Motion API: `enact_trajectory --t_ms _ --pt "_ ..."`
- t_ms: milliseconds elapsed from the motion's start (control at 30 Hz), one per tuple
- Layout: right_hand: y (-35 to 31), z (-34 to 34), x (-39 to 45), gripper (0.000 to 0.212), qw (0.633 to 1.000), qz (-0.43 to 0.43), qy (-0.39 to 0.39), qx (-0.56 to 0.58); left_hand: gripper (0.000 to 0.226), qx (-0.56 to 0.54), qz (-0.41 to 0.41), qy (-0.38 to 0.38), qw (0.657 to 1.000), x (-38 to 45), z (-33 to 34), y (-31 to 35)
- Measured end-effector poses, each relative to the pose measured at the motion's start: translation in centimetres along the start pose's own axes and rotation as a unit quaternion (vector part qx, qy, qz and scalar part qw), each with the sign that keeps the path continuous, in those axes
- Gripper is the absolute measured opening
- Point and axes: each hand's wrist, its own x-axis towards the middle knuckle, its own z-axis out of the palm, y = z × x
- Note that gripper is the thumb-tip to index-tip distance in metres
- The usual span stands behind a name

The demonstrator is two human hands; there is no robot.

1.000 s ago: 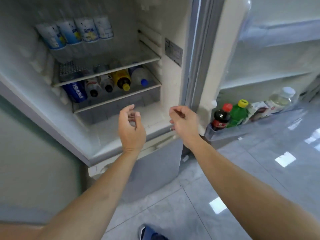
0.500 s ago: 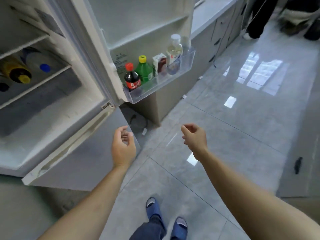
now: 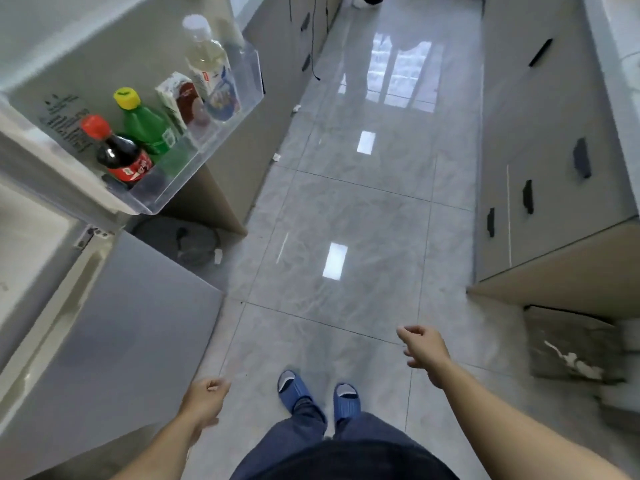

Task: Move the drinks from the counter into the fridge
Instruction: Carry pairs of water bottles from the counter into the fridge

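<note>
Two hands hang low in my view, both holding nothing: my left hand (image 3: 204, 398) with fingers loosely curled above the floor beside the lower fridge door (image 3: 114, 344), my right hand (image 3: 420, 346) likewise loosely curled, held out over the grey tiled floor (image 3: 346, 202). Between the hands and a little below them I see my two blue slippers (image 3: 317, 396) on the tiles. Up and to the left of my left hand, well apart from it, the open upper fridge door carries a clear door bin (image 3: 180, 181), and the drinks stand in it in a row: a dark cola bottle (image 3: 119, 155) with a red cap nearest, a green bottle (image 3: 147, 128) with a yellow cap just beside it, then a small carton (image 3: 181, 102), then a clear bottle (image 3: 207, 60) with a white cap farthest along. Beyond that door a row of grey cabinets (image 3: 284, 46) runs away from me. To the right of my right hand, well apart, another run of grey cabinets (image 3: 540, 150) with dark handles lines the floor. I cannot see the table top in this view.
</note>
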Motion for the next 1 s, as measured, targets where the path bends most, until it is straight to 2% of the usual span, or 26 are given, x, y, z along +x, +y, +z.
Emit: enact_trajectory --t_ms 133,333,500,667,833,1000 --pt "4.4 -0.7 -1.0 0.02 0.998 0.054 0.04 0.008 0.014 -0.015 -0.049 -0.014 0.999 0.9 -0.8 -1.6" --pt "8.1 -1.3 -2.2 0.018 0.991 0.112 0.066 0.027 0.018 0.013 -0.049 -0.019 0.999 2.5 -2.0 0.1" --pt "9.8 -2.1 -1.4 0.017 0.982 0.163 0.08 0.045 0.023 0.031 -0.032 -0.029 0.999 4.9 -1.0 5.6" --pt "9.9 -3.4 1.0 0.018 0.975 0.197 0.087 0.052 0.017 0.003 0.009 -0.05 0.999 6.8 2.7 14.7" --pt "5.4 -5.9 6.4 0.013 0.974 0.209 0.069 0.053 0.018 -0.009 0.047 -0.05 0.998 7.6 5.7 23.9" --pt "-5.6 -9.3 13.6 0.017 0.989 0.135 0.039 0.041 0.012 0.008 0.05 -0.035 0.998 7.8 7.9 30.4"
